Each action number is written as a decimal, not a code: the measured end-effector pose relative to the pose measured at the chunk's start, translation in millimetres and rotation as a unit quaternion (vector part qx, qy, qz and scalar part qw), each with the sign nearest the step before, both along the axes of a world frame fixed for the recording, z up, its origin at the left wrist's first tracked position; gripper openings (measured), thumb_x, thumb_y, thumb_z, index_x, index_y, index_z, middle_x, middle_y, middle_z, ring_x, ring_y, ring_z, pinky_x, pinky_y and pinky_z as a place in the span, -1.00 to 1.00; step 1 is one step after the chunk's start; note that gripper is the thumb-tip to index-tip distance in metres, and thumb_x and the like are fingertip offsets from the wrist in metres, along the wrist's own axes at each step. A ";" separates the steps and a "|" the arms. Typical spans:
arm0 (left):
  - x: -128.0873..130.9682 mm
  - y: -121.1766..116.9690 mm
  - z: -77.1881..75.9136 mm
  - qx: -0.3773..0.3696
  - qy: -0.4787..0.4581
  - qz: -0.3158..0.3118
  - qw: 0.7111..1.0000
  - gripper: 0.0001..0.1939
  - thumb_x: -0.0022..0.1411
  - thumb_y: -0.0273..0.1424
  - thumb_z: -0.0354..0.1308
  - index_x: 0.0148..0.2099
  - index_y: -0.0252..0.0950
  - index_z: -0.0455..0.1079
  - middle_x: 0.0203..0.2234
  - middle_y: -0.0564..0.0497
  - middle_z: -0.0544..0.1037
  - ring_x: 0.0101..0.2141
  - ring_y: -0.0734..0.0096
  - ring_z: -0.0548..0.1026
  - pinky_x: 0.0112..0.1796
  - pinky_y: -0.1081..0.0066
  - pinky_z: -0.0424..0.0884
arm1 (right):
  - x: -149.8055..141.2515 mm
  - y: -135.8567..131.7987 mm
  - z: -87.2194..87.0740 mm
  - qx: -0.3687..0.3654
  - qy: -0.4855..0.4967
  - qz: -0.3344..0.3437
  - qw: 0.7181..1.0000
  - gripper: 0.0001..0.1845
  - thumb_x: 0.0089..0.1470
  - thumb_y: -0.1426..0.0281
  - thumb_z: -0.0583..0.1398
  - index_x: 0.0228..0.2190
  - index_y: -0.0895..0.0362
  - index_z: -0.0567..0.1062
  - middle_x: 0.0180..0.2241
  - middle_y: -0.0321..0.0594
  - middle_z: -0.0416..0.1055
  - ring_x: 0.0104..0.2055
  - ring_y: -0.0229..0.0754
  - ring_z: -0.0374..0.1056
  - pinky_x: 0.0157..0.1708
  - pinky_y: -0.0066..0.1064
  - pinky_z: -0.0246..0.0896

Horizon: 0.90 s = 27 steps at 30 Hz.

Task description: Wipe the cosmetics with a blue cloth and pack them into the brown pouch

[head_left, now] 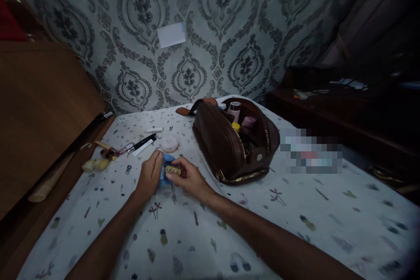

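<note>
My left hand [151, 173] is closed around a crumpled blue cloth [168, 157]. Between the thumb and fingers of my right hand [192, 177] is a small gold cylinder [173, 170], shiny, with a label I cannot read. It lies against the cloth, just above the bed-like printed sheet [177, 236]. To the right of my hands stands a brown toiletry bag [210, 140], unzipped. Inside it show a pink bottle with a silver cap [234, 111], a pink-lidded container [248, 122] and a yellow cap [236, 127].
Beyond my hands lie a round compact [169, 143], a white tube [153, 130], a black pen-like stick [144, 141] and makeup brushes [95, 165]. A wooden panel [42, 109] rises at left. Dark furniture [315, 105] stands at right, near a blurred-out patch [311, 153].
</note>
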<state>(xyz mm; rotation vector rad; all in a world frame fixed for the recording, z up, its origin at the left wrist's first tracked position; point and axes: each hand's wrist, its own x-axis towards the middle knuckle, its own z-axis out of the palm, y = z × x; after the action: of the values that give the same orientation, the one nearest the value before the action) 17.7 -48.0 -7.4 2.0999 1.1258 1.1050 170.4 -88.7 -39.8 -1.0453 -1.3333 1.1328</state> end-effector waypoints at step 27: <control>-2.8 -0.7 2.9 -0.074 -0.116 0.060 0.989 -0.48 0.36 0.06 -0.14 -0.39 -0.24 0.30 -0.56 0.10 0.33 -0.48 0.38 0.32 -0.41 0.40 0.28 | 3.0 -3.2 12.9 -0.166 0.096 0.083 0.978 -0.45 0.02 -0.12 0.21 -0.49 0.15 0.40 -0.62 -0.38 0.38 -0.70 -0.40 0.19 -0.67 -0.51 -0.09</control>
<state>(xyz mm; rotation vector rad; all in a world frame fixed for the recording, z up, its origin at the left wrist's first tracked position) 14.9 -48.7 -4.5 1.7587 1.1934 1.2459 173.3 -91.9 -26.9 -1.0425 -1.1149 1.5807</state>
